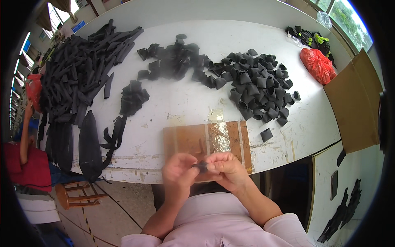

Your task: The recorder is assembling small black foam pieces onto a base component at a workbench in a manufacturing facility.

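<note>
**2 hands pinch 1 small dark piece**

At the lower centre of the frame, a small dark piece (201, 165) sits between the fingertips of the left hand (180, 171) and the right hand (226, 168). Both grips are narrow: thumb and fingers pinch it from 2 sides, though the fingers hide much of its outline. It is held above the near part of a brown board (189, 140) on the white table (156, 111).

The piece looks like cloth, so it should be very light, soft and easily folded, with little risk of breaking. It probably won't slip much, but it could twist or crumple if squeezed in the middle. Opposite edges seem the best places to hold, with a light fingertip pinch on each.

Beyond the board, a heap of short dark loops (263, 82) lies right of centre, and a pile of long dark strips (82, 70) fills the upper left. A red plastic bag (317, 66) rests at the upper right.
</note>
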A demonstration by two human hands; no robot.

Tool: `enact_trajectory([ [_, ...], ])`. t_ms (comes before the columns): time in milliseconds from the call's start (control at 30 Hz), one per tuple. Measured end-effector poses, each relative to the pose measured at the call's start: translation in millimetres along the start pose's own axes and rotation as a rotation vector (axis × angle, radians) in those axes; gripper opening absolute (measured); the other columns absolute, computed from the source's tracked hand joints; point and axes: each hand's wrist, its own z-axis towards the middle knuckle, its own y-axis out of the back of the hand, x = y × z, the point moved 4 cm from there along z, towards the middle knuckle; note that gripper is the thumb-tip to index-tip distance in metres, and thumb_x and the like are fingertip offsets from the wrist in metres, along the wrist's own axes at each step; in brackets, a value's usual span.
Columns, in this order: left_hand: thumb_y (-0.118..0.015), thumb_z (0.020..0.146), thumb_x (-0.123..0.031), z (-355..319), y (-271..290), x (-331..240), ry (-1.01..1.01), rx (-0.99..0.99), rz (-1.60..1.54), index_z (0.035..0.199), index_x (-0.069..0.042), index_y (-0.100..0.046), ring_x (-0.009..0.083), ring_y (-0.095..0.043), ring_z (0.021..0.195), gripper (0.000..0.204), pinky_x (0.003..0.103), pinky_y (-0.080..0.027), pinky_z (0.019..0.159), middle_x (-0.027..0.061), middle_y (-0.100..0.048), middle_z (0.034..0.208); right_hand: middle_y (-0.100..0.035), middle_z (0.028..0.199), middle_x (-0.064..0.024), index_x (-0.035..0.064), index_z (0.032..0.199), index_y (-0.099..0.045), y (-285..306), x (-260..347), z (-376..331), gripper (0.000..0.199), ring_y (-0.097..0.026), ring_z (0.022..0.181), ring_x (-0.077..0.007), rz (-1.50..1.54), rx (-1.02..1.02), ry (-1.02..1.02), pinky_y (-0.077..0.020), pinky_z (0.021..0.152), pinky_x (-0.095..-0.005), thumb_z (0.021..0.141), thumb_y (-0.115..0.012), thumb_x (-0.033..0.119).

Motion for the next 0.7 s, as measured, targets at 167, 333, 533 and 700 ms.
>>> enact_trajectory([
  [167,-0.05,0.073,0.008,0.1,-6.5,-22.4,-0.403,-0.042,0.179,0.085,0.001,-0.05,0.0053,-0.043,0.044,0.014,0.017,-0.034,0.038,0.0102,-0.057,0.076,-0.048,0.067,0.0017,0.0038,0.074,-0.054,-23.2,17.1,-5.4,0.021,-0.04,0.062,-0.0048,-0.044,0.137,0.031,-0.0298,0.05,-0.0178,0.085,-0.055,0.022],
  [333,-0.04,0.079,0.004,1.6,-46.1,-61.8,0.199,0.411,-0.882,0.088,0.004,-0.047,0.0028,-0.03,0.028,0.012,0.018,-0.02,0.025,0.0197,-0.054,0.079,-0.046,0.063,0.0034,0.0042,0.074,-0.054,-74.0,80.5,-3.9,0.033,-0.037,0.057,-0.0043,-0.551,0.177,0.415,-0.0294,0.048,-0.019,0.088,-0.051,0.034],
  [533,-0.052,0.085,-0.009,23.3,-21.7,-40.6,0.115,0.21,-0.408,0.099,0.0,-0.05,0.003,-0.036,0.035,0.016,0.015,-0.025,0.033,0.0028,-0.055,0.072,-0.047,0.061,0.0044,0.0044,0.075,-0.056,-42.6,61.5,24.2,0.031,-0.04,0.056,-0.0039,-0.47,0.212,0.175,-0.0296,0.046,-0.0178,0.088,-0.052,0.033],
  [700,-0.058,0.079,-0.007,19.2,-34.3,-67.8,-0.6,0.018,0.376,0.105,-0.001,-0.052,0.0111,-0.054,0.077,0.027,0.021,-0.042,0.065,0.0057,-0.058,0.092,-0.051,0.064,-0.0016,0.0018,0.081,-0.056,-41.6,71.9,13.5,0.029,-0.047,0.058,-0.0083,-0.911,-0.063,0.453,-0.0393,0.051,-0.0234,0.085,-0.055,0.031],
])
